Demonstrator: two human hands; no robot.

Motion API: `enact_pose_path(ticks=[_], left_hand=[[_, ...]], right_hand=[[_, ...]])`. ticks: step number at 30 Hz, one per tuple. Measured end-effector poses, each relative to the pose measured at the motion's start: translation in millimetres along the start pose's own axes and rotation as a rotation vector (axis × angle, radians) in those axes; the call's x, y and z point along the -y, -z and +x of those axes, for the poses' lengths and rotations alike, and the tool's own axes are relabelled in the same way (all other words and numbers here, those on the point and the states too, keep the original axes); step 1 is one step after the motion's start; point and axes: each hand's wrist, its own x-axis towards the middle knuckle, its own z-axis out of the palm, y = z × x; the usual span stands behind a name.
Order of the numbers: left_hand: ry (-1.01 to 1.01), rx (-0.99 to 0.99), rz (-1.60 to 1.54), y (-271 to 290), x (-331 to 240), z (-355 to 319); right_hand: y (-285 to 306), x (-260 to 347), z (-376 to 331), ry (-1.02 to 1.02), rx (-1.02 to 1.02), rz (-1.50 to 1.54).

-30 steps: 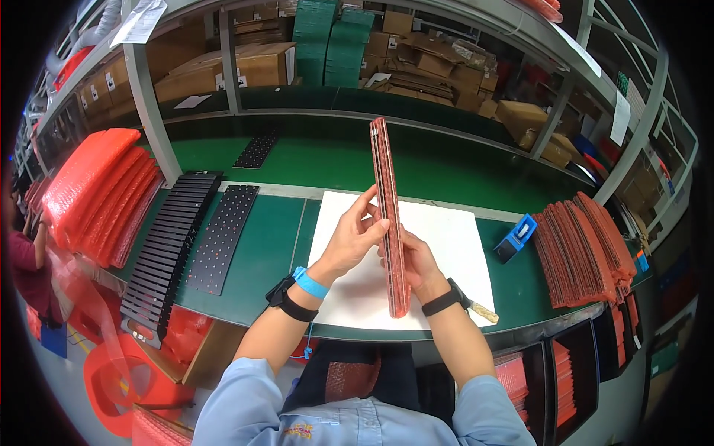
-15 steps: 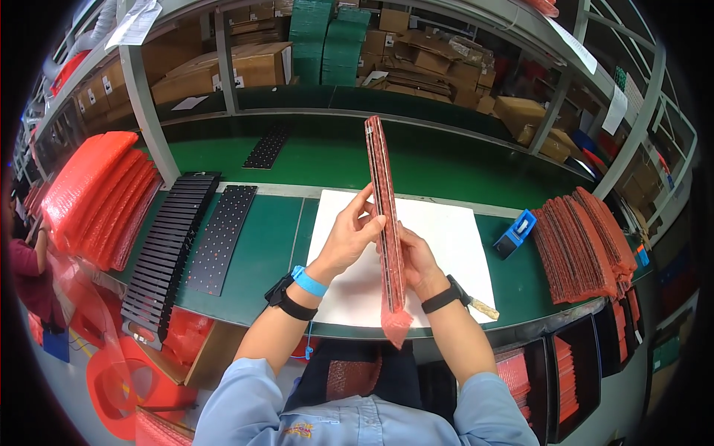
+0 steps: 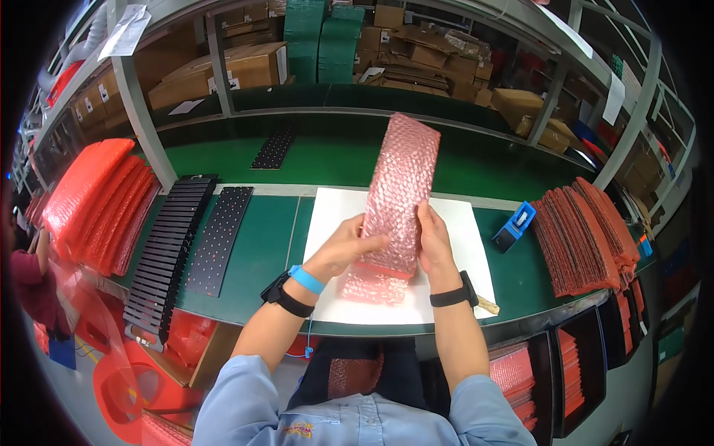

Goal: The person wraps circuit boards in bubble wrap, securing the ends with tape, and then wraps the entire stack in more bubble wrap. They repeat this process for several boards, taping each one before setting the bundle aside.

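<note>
A long pink bubble-wrap bundle is held up over a white sheet on the green bench, its broad face toward me and its top leaning right. My left hand grips the left edge, thumb across the front. On the opposite edge my right hand has its fingers pressed against the side, partly hidden behind. A loose flap of bubble wrap hangs at the lower end. What is inside the wrap cannot be made out.
Black dotted boards and a slotted black rack lie left. Red bubble-wrap bags are piled beyond them. A blue tape dispenser and stacked wrapped bundles stand right. Another person is at far left.
The bundle has turned from edge-on to showing its broad face, and its loose flap now spreads out below. My right hand has moved slightly right and up with its edge.
</note>
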Motion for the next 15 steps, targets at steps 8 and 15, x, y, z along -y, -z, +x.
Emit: enact_pose_path(ticks=[8,15], left_hand=[[0.096,-0.204,-0.320,26,-7,0],[0.172,-0.225,-0.376,24,8,5]], right_hand=[[-3,41,-87,0.820,0.411,-1.216],[-15,21,-105,1.016,0.368,-1.377]])
